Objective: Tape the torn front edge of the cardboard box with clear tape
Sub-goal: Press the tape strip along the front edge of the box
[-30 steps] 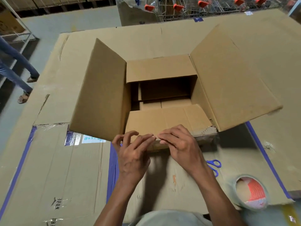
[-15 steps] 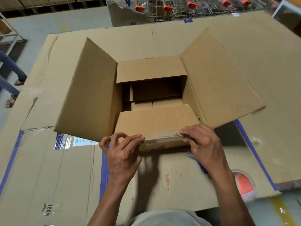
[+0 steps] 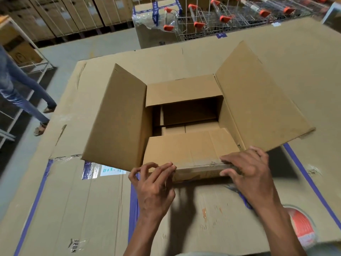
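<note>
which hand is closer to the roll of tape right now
Right. The right hand presses the box's front edge, its forearm passing just beside the tape roll. The left hand is at the edge's other end, farther away.

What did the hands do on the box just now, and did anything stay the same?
The right hand slid away from the left hand along the box's front edge to its right corner, pressing clear tape down there. The left hand stayed near the left end. The scissors are now mostly hidden under the right arm. The box flaps stayed open, and the tape roll stayed put.
</note>
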Demonstrator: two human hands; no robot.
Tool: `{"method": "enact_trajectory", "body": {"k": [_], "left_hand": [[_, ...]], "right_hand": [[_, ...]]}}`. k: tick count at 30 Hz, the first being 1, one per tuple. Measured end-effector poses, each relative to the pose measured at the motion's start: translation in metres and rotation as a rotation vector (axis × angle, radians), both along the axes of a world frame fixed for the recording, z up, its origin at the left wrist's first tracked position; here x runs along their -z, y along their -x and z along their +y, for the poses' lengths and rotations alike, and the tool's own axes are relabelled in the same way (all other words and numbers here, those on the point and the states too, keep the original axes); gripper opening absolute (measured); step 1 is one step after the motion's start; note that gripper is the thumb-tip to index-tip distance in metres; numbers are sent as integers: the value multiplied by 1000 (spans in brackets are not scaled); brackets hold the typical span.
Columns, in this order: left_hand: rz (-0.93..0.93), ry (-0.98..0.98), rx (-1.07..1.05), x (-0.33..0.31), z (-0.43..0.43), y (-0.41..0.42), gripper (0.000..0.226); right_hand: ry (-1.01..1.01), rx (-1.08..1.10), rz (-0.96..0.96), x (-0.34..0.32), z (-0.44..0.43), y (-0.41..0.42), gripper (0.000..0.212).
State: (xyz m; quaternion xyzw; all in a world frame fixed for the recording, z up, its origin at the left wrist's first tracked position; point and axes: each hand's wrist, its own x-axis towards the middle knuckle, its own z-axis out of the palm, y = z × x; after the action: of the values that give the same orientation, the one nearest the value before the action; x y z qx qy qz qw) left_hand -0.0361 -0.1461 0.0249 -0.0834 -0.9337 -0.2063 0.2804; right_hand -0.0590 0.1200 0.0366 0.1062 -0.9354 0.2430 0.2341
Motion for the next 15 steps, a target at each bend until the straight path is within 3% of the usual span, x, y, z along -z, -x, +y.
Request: {"method": "enact_trajectory", "body": {"k": [2, 5, 10, 13, 15], "left_hand": [[-5, 58, 69, -7, 17, 4, 42], [-75, 261, 257, -5, 45, 12, 65], [89, 130, 219, 5, 15, 22, 17], [95, 133, 164, 6, -20, 14, 12], [94, 148, 105, 4, -33, 10, 14]], "right_hand": [[0, -62, 13, 8, -19, 4, 25], [-24, -181, 59, 18, -49, 8, 18], [62, -174, 18, 15, -14, 3, 25], [74, -54, -17, 16, 21, -4, 44], [59, -1, -21, 16, 27, -5, 43]]}}
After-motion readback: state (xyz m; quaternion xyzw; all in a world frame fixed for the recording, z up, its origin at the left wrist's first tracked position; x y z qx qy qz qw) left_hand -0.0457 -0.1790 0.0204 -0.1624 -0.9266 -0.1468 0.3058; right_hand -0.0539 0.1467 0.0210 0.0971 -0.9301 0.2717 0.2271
